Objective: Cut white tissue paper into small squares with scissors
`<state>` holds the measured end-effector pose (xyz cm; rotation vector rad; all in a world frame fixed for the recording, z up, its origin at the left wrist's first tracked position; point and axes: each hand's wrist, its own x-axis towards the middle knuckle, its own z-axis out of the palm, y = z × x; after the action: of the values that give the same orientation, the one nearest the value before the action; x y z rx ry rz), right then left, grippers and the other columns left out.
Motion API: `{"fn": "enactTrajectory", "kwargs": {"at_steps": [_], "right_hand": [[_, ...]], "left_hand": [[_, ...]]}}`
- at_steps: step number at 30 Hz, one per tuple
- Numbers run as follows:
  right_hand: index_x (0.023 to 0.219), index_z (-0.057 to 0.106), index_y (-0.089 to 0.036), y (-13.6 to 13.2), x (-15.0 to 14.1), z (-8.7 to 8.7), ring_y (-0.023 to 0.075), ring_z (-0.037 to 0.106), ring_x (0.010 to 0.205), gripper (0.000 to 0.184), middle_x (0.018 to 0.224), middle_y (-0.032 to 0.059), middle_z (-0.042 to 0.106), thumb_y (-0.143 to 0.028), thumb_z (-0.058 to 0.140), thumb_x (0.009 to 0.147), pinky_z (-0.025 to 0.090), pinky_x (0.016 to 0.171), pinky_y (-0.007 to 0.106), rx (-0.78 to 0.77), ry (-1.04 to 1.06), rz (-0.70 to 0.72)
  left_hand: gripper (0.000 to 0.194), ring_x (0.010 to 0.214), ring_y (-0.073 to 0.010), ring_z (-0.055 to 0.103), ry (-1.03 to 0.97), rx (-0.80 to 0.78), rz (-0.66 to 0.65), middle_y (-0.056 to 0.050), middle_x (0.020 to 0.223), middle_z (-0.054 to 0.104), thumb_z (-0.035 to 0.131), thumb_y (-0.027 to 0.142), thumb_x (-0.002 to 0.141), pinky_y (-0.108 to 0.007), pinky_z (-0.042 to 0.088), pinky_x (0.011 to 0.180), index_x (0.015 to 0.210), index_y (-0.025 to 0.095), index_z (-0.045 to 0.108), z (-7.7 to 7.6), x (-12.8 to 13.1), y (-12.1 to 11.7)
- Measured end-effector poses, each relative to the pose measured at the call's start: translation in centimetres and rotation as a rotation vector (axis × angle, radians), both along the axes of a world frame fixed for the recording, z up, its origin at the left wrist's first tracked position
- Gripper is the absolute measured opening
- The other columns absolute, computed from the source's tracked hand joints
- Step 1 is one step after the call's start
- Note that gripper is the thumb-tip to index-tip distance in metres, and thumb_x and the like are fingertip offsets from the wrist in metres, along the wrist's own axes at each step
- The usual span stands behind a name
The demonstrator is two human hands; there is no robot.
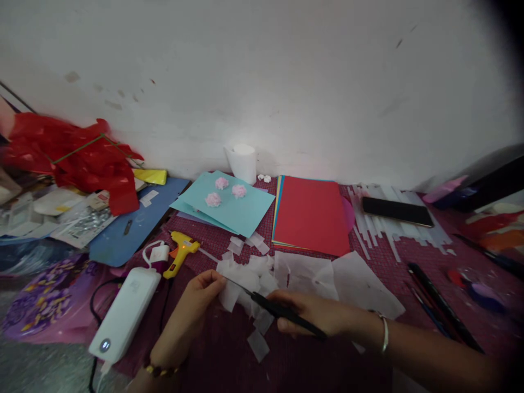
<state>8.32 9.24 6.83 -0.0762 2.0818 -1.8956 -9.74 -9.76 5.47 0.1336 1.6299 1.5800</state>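
Observation:
My left hand (192, 311) pinches a piece of white tissue paper (231, 289) low in the middle of the view. My right hand (315, 316) grips black scissors (278, 311), whose blades point left into that paper. Cut white tissue squares (256, 267) lie heaped just behind both hands, with one loose square (258, 345) in front. Larger white tissue sheets (352, 281) lie to the right of the heap.
A yellow glue gun (180, 254) and a white power bank (125, 314) lie to the left. Behind are a light blue sheet with three pink paper flowers (227, 191), a red paper stack (311, 215), a white cup (243, 162), a black phone (397, 211) and red crumpled paper (77, 158).

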Motion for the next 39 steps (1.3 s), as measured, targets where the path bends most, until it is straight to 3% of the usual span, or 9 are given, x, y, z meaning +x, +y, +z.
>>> {"fn": "enactTrajectory", "kwargs": {"at_steps": [7, 14, 17, 20, 24, 28, 31, 36, 39], "right_hand": [[0.113, 0.051, -0.014, -0.3, -0.1, -0.8, 0.0045, 0.041, 0.05, 0.053, 0.073, -0.0022, 0.047, -0.057, 0.058, 0.082, 0.03, 0.041, 0.016, -0.149, -0.174, -0.09], [0.106, 0.051, -0.012, 0.5, 0.3, -1.3, 0.0082, 0.052, 0.063, 0.056, 0.082, 0.0029, 0.053, -0.064, 0.05, 0.083, 0.039, 0.056, 0.021, -0.395, -0.132, -0.047], [0.105, 0.053, -0.012, 0.7, 0.4, -1.4, 0.0088, 0.052, 0.061, 0.059, 0.081, 0.0028, 0.053, -0.066, 0.049, 0.082, 0.039, 0.055, 0.022, -0.521, -0.142, -0.029], [0.11, 0.054, -0.012, 0.6, 0.5, -1.0, 0.0089, 0.051, 0.059, 0.065, 0.078, 0.0021, 0.053, -0.068, 0.049, 0.081, 0.037, 0.053, 0.022, -0.572, -0.13, 0.008], [0.118, 0.054, -0.012, 0.0, 0.2, -0.3, 0.0084, 0.048, 0.055, 0.067, 0.077, 0.0016, 0.054, -0.068, 0.05, 0.08, 0.036, 0.053, 0.023, -0.642, -0.135, 0.036], [0.12, 0.053, -0.012, 0.2, 0.5, 0.3, 0.0097, 0.05, 0.057, 0.068, 0.076, 0.0017, 0.055, -0.066, 0.052, 0.079, 0.036, 0.054, 0.024, -0.723, -0.157, 0.026], [0.119, 0.054, -0.013, 1.4, 2.4, 1.2, 0.011, 0.052, 0.061, 0.066, 0.077, 0.0023, 0.056, -0.066, 0.054, 0.079, 0.037, 0.058, 0.025, -0.729, -0.127, -0.002], [0.121, 0.052, -0.015, 3.4, 8.6, 3.0, 0.0137, 0.053, 0.068, 0.062, 0.085, 0.0042, 0.057, -0.062, 0.055, 0.081, 0.036, 0.061, 0.027, -0.698, -0.049, -0.184], [0.12, 0.052, -0.013, 3.2, 10.8, 3.0, 0.013, 0.053, 0.067, 0.064, 0.084, 0.0039, 0.056, -0.063, 0.056, 0.08, 0.035, 0.06, 0.026, -0.716, -0.055, -0.202]], "left_hand": [[0.03, 0.041, -0.0062, 0.041, 0.033, -0.01, -0.009, 0.008, 0.047, 0.049, 0.075, 0.036, 0.06, -0.018, 0.036, 0.041, 0.057, 0.017, 0.052, 0.0, -0.2, 0.5], [0.021, 0.044, -0.0066, 0.04, 0.113, -0.009, -0.002, 0.008, 0.05, 0.049, 0.071, 0.031, 0.061, -0.018, 0.033, 0.043, 0.062, 0.018, 0.054, 0.7, -0.8, 0.1], [0.018, 0.062, -0.0105, 0.054, 0.253, -0.008, -0.024, 0.003, 0.071, 0.062, 0.069, 0.027, 0.065, -0.021, 0.042, 0.056, 0.078, 0.018, 0.061, 1.5, -1.0, 0.2], [0.035, 0.074, -0.0127, 0.057, 0.387, 0.004, -0.066, -0.001, 0.086, 0.064, 0.069, 0.02, 0.065, -0.022, 0.044, 0.064, 0.099, 0.019, 0.063, 2.3, -0.9, 0.5], [0.067, 0.056, -0.0086, 0.054, 0.221, 0.195, -0.306, -0.001, 0.09, 0.066, 0.072, 0.015, 0.062, -0.022, 0.041, 0.052, 0.124, 0.025, 0.05, 3.0, 0.0, 1.4], [0.039, 0.052, -0.0093, 0.056, 0.174, 0.235, -0.262, 0.002, 0.07, 0.064, 0.074, 0.018, 0.062, -0.022, 0.044, 0.052, 0.099, 0.019, 0.061, 3.3, 0.7, 2.5], [0.032, 0.055, -0.01, 0.058, 0.258, 0.199, -0.162, 0.004, 0.065, 0.061, 0.074, 0.02, 0.063, -0.022, 0.045, 0.055, 0.093, 0.017, 0.062, 3.2, 0.1, 2.7], [0.033, 0.058, -0.0105, 0.058, 0.369, 0.108, -0.076, 0.003, 0.07, 0.062, 0.074, 0.024, 0.063, -0.023, 0.046, 0.058, 0.092, 0.016, 0.062, 3.2, -0.8, 2.0], [0.044, 0.059, -0.0097, 0.056, 0.389, 0.124, -0.263, 0.002, 0.071, 0.064, 0.071, 0.019, 0.066, -0.022, 0.045, 0.059, 0.109, 0.019, 0.06, 3.9, 1.0, 2.9]]}}
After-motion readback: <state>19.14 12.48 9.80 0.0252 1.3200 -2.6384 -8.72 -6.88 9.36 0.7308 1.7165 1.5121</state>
